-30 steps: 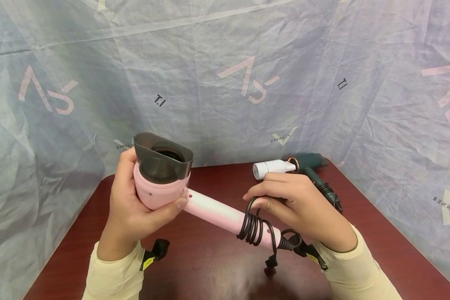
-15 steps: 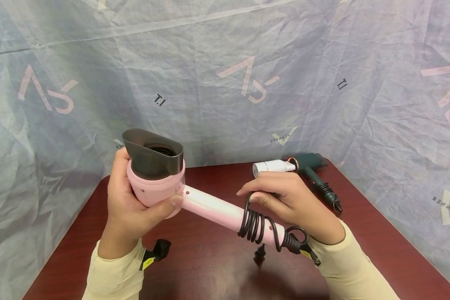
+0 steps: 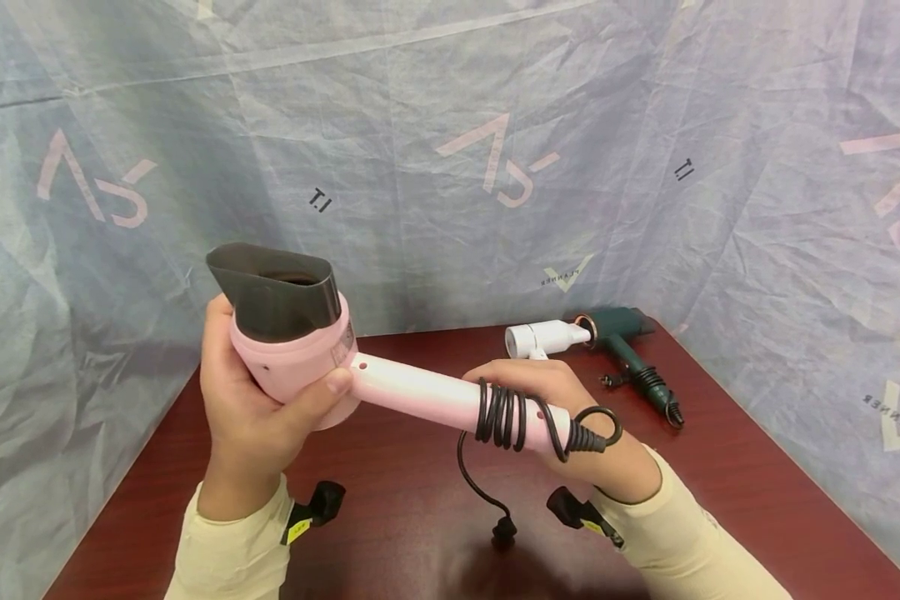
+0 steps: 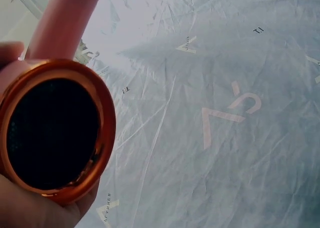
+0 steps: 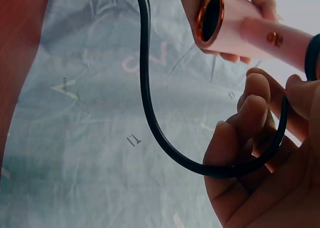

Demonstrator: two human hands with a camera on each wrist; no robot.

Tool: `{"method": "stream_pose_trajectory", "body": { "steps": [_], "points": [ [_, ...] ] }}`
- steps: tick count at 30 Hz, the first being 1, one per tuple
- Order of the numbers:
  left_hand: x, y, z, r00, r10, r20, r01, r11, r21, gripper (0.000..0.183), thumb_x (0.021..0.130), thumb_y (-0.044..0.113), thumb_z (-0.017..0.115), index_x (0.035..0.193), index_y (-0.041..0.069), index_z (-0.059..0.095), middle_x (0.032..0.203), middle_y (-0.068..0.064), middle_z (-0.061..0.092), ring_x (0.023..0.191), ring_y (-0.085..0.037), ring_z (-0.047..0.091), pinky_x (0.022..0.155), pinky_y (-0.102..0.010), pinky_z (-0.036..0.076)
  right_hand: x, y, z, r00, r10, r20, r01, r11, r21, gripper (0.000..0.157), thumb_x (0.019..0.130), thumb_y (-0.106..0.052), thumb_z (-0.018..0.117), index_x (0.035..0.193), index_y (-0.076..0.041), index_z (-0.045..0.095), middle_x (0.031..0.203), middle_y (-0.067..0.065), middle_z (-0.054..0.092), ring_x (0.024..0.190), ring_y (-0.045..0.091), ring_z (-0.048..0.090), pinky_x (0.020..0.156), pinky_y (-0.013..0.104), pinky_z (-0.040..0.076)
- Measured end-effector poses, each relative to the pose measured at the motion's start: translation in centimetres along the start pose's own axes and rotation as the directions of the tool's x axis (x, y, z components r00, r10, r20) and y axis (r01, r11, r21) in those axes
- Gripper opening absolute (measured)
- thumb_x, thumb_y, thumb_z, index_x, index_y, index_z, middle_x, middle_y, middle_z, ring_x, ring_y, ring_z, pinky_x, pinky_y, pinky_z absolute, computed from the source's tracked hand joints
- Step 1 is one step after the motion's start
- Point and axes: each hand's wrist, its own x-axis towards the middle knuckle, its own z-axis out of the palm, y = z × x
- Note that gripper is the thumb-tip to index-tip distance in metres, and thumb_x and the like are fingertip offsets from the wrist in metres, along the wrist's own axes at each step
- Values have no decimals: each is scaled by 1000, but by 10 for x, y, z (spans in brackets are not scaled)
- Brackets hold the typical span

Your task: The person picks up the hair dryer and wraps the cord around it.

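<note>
My left hand (image 3: 251,417) grips the round head of a pink hair dryer (image 3: 420,392), raised over the table, its dark concentrator nozzle (image 3: 288,308) tilted up. The copper-ringed back end (image 4: 107,133) shows in the left wrist view. Several turns of black power cord (image 3: 502,417) wrap the lower handle, which points right. Behind the handle is my right hand (image 3: 551,379), partly hidden by it. In the right wrist view its thumb and fingers pinch the cord (image 5: 145,82), which loops across the curled fingers. The plug (image 3: 504,532) dangles below the handle.
A white hair dryer (image 3: 547,336) and a dark green hair dryer (image 3: 618,327) lie at the back right of the dark red table (image 3: 405,475). Grey printed fabric (image 3: 390,167) encloses the back and sides. Black wrist cameras (image 3: 326,502) sit on both cream sleeves.
My right hand has passed from above the handle to behind it, carrying the cord round. The plug now hangs farther left. The dryer has shifted left and up, its handle more level.
</note>
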Motion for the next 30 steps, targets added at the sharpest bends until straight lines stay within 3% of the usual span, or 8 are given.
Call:
{"method": "stream_pose_trajectory", "body": {
  "steps": [4, 8, 10, 12, 14, 18, 25, 30],
  "points": [
    [0, -1, 1, 999, 1, -46, -1, 1000, -3, 73, 63, -7, 82, 129, -14, 50, 115, -20, 68, 103, -32, 65, 94, -36, 51, -2, 1, 5, 1000, -6, -31, 5, 1000, -27, 20, 97, 0, 61, 103, -17, 71, 92, -8, 69, 82, 2, 59, 73, 23, 52],
    [1, -1, 4, 993, -6, -114, 5, 1000, -5, 72, 63, -11, 78, 130, -13, 51, 115, -20, 67, 102, -33, 65, 92, -36, 53, -2, 0, 10, 998, -49, -31, 50, 998, 31, 27, 102, 5, 54, 87, -17, 62, 79, -7, 60, 72, 0, 49, 64, 19, 45],
    [1, 0, 6, 989, -10, -145, 8, 1000, -18, 71, 63, -14, 75, 130, -12, 51, 115, -21, 66, 101, -33, 65, 91, -36, 54, -1, -3, 13, 998, -57, -26, 58, 997, 55, 26, 102, 4, 55, 89, -17, 63, 77, -6, 59, 70, 0, 48, 63, 18, 44],
    [3, 1, 9, 986, -15, -166, 8, 999, -41, 71, 63, -16, 74, 130, -12, 51, 115, -22, 66, 100, -34, 65, 89, -36, 55, -1, -6, 15, 1000, -13, -11, 14, 998, 66, 24, 103, 2, 55, 98, -20, 65, 77, -6, 58, 69, 2, 50, 63, 20, 45],
    [4, 3, 11, 983, -15, -184, 5, 998, -57, 70, 64, -17, 73, 130, -12, 51, 114, -23, 66, 99, -34, 65, 88, -36, 55, -3, -9, 16, 996, 89, 14, -90, 994, 54, 23, 106, -6, 53, 97, -23, 66, 84, -9, 64, 74, 3, 55, 65, 21, 47],
    [6, 5, 13, 976, -16, -215, 2, 998, -63, 68, 64, -18, 72, 128, -11, 51, 112, -23, 66, 96, -35, 66, 86, -36, 56, -4, -10, 21, 984, 171, 55, -174, 984, 47, 29, 109, -13, 50, 85, -21, 63, 89, -10, 66, 82, 4, 63, 67, 23, 51],
    [10, 5, 12, 959, 6, -283, -14, 1000, -28, 67, 63, -16, 74, 126, -11, 52, 110, -24, 67, 95, -35, 66, 87, -37, 55, -6, -10, 26, 995, 55, 84, -51, 998, -47, 20, 107, -12, 54, 99, -23, 69, 73, -16, 56, 64, -6, 47, 61, 12, 43],
    [12, 5, 9, 949, 19, -314, -22, 1000, -6, 66, 63, -13, 75, 124, -10, 53, 110, -23, 67, 96, -34, 65, 89, -36, 54, -7, -16, 29, 997, -18, 81, 28, 992, -121, 17, 105, -12, 58, 94, -24, 65, 70, -16, 48, 63, -7, 39, 59, 8, 37]
  ]
}}
